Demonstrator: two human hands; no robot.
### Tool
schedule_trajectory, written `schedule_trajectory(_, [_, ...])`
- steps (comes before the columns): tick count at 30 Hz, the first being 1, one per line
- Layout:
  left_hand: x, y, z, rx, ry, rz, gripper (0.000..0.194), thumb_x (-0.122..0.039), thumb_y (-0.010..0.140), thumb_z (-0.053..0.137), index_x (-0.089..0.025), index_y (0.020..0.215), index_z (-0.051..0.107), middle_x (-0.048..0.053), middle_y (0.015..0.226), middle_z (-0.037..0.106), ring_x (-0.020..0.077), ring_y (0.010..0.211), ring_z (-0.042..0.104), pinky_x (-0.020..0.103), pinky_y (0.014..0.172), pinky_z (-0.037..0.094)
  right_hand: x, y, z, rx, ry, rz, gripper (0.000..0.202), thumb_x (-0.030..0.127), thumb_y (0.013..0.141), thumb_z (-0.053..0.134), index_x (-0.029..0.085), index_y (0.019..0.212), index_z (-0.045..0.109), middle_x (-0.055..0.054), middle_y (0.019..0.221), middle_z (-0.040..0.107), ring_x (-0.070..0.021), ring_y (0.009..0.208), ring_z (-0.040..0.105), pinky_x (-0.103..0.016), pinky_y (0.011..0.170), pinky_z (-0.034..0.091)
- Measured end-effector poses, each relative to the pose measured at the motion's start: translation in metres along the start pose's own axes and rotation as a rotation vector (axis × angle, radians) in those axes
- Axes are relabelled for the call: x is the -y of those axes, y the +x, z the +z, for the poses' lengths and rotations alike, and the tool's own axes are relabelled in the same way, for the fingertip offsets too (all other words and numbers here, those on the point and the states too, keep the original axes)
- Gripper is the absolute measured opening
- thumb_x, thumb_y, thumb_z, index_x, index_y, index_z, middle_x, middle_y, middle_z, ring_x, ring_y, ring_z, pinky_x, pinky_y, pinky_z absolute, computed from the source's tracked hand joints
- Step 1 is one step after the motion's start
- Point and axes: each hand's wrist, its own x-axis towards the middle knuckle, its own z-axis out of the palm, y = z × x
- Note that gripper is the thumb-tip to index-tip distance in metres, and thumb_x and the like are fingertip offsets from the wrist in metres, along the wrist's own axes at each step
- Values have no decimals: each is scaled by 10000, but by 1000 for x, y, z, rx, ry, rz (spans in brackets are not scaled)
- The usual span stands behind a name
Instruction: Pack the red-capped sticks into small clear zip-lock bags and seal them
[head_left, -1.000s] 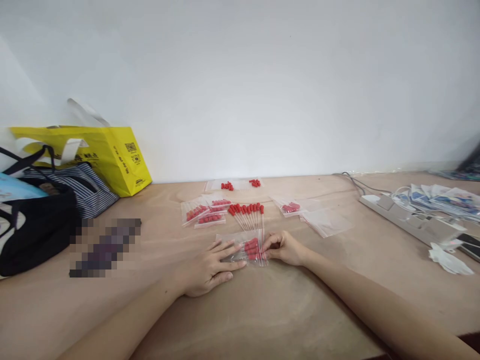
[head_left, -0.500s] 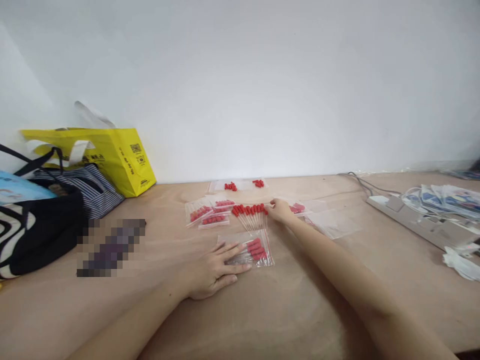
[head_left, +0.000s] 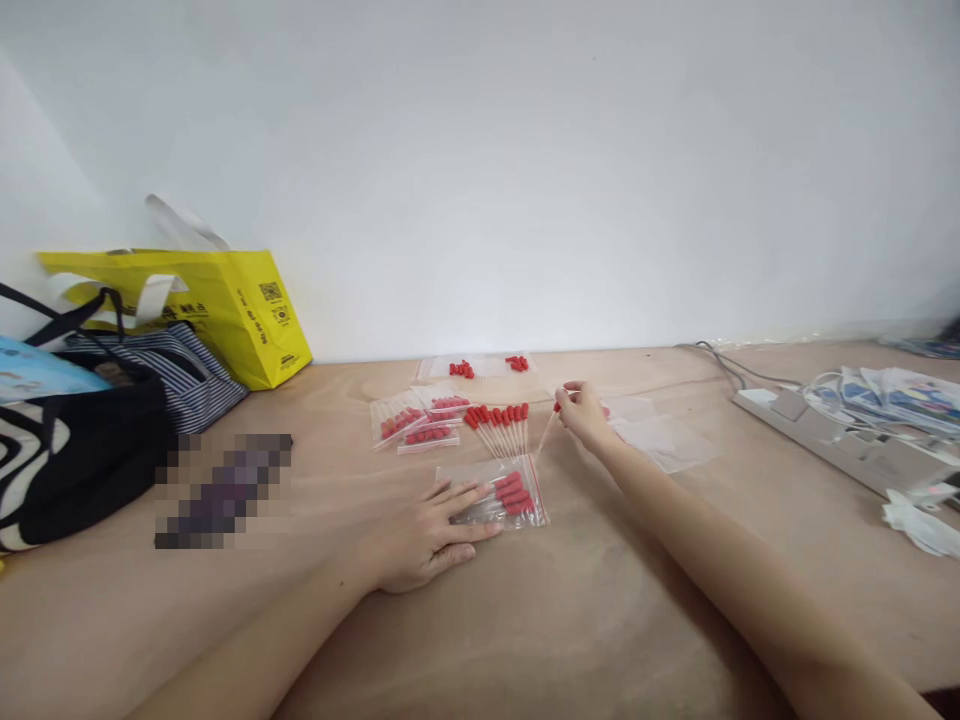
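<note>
My left hand (head_left: 435, 535) lies flat with its fingers spread over a clear zip bag (head_left: 480, 512). Several red-tipped sticks (head_left: 514, 493) show inside that bag. My right hand (head_left: 585, 413) pinches a single red-tipped stick (head_left: 549, 428) by its red end, its pale shaft slanting down to the left. Just left of it, a fan of loose red-tipped sticks (head_left: 499, 415) lies with the red ends away from me and the pale shafts reaching the bag's top edge.
Filled zip bags (head_left: 427, 434) lie left of the fan. By the wall is another clear bag with red pieces (head_left: 461, 369). Flat clear bags (head_left: 667, 440) rest to the right, near a power strip (head_left: 817, 440). A yellow bag (head_left: 262, 320) and a striped bag (head_left: 195, 375) stand left.
My right hand has moved right and slightly away from the fan, drawing one red-tipped stick from its right end. My left hand stays on the zip bag.
</note>
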Motion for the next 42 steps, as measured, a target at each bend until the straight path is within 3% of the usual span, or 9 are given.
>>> schedule_trajectory(4, [0,-1,1,-10,15,4,395,-293,919,344,-397,1297,292,11,1431,166,255,1285,215,538,1011,184,-10,-33,-23,-53,375,-76,325,433,722,492,185,923,432,25,657,537,-89,484,495,-212,445,400])
schedule_trajectory(7, [1,-2,1,-22,28,-4,413,-291,918,350,-395,1308,263,14,1434,158,251,1287,210,529,1013,191,-14,-54,-28,-62,505,-80,321,446,698,537,195,868,432,44,630,521,-75,450,468,-203,414,385])
schedule_trajectory(13, [0,-2,2,-6,36,-24,401,-297,921,340,-393,1305,275,21,1431,173,248,1284,221,518,1013,202,-11,-64,-23,-95,619,23,242,379,712,552,206,815,418,59,598,515,-75,457,496,-203,424,433])
schedule_trajectory(18, [1,-1,0,-3,30,-19,402,-299,923,331,-402,1305,264,17,1430,179,249,1283,226,529,1013,191,-7,-74,-10,-22,768,170,229,285,694,590,212,752,381,60,572,537,-101,503,569,-240,504,505])
schedule_trajectory(24, [0,-1,-1,7,18,-35,396,-304,922,337,-401,1301,276,20,1432,167,251,1282,226,529,1012,195,-7,-82,-5,32,766,178,224,290,686,597,210,740,395,41,586,562,-119,518,587,-245,493,508])
schedule_trajectory(29, [0,-2,0,-26,-14,-16,403,-280,916,358,-392,1298,291,4,1431,169,256,1277,239,517,1019,188,-18,-66,-29,-144,649,87,254,355,685,584,213,786,400,56,622,545,-94,508,555,-222,469,486])
schedule_trajectory(32, [0,-1,0,-46,-25,-7,407,-271,913,370,-393,1294,299,-5,1427,183,255,1273,251,514,1022,183,-23,-62,-37,-179,600,90,235,362,706,555,222,793,387,53,636,530,-95,514,552,-231,479,493])
schedule_trajectory(42, [-1,-1,-3,-5,-15,-38,388,-292,914,360,-399,1284,316,8,1424,196,257,1272,252,529,1017,174,-14,-78,-6,10,722,149,251,378,708,568,229,752,372,19,620,550,-144,553,600,-302,532,538])
